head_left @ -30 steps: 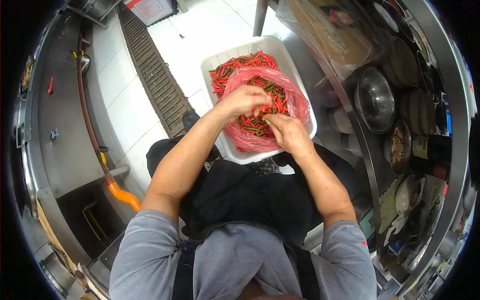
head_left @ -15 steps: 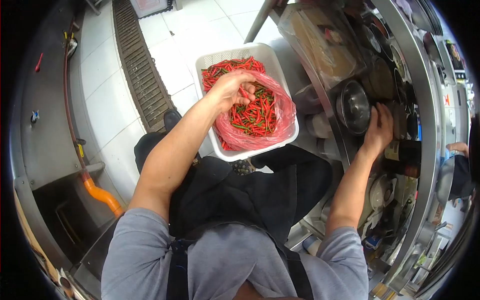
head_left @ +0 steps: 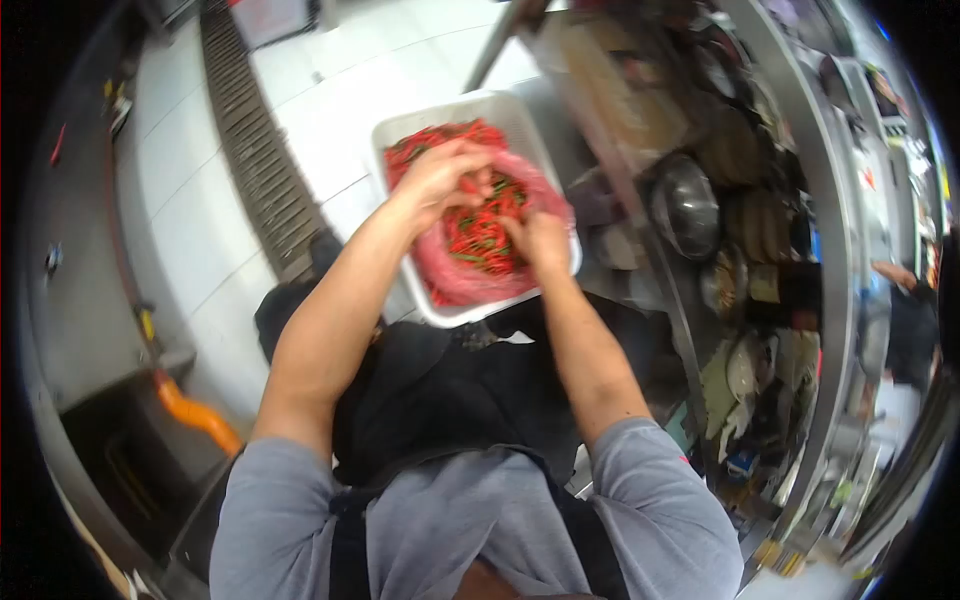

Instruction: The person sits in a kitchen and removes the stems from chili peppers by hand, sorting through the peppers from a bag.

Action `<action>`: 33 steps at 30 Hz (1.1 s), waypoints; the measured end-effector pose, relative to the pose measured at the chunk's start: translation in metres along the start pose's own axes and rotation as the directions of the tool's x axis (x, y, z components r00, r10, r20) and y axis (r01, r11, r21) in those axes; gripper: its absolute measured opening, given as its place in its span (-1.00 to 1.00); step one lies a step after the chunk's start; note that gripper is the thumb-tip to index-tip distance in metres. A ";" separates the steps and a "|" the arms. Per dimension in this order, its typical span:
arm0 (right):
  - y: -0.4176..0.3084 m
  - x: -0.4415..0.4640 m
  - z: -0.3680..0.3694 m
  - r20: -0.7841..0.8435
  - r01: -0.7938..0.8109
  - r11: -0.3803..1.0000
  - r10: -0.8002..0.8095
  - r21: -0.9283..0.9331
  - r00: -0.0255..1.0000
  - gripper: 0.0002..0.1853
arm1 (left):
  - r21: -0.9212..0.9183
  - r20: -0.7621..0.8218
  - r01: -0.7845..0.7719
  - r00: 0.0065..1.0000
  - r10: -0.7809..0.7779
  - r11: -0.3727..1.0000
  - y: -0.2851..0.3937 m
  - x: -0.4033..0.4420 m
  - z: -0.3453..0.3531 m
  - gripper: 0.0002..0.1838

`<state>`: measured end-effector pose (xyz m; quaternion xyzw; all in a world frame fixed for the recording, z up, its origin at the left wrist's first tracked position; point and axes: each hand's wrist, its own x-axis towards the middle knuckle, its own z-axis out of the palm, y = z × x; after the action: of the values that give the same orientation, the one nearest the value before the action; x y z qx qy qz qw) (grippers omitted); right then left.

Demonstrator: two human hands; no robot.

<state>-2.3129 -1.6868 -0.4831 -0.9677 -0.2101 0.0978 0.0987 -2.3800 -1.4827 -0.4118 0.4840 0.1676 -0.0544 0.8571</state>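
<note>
Holding red chilies (head_left: 470, 186) above pink bag (head_left: 448, 278).

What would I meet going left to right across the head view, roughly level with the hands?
Drain grate → left hand → right hand → metal bowl → steel shelf edge.

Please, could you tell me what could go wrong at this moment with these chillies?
Both the left hand and right hand are bare, so juice from any broken chillies could irritate the skin.

The pink plastic bag looks soft and wide open; if the right hand catches its rim, chillies might spill into the white basket.

The metal bowl sits near the shelf's edge; a careless right elbow might knock it.
</note>
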 end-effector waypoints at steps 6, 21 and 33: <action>-0.007 -0.008 0.003 0.037 0.004 0.993 -0.008 0.117 0.999 -0.66 | 0.036 0.040 0.014 0.999 -0.015 0.999 -0.011 0.010 0.004 -0.88; -0.001 -0.042 -0.071 0.114 0.010 0.601 -0.167 0.799 0.979 -0.74 | 0.300 0.226 0.105 0.958 -0.178 0.948 -0.042 0.001 0.027 -0.75; 0.020 -0.031 -0.050 0.086 0.018 0.601 -0.142 0.799 0.986 -0.73 | 0.275 0.181 -0.058 0.983 0.008 0.960 -0.057 0.014 0.019 -0.79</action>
<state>-2.3208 -1.7256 -0.4348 -0.8031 -0.1944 0.2441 0.5075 -2.3765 -1.5282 -0.4539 0.5960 0.0729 -0.1061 0.7926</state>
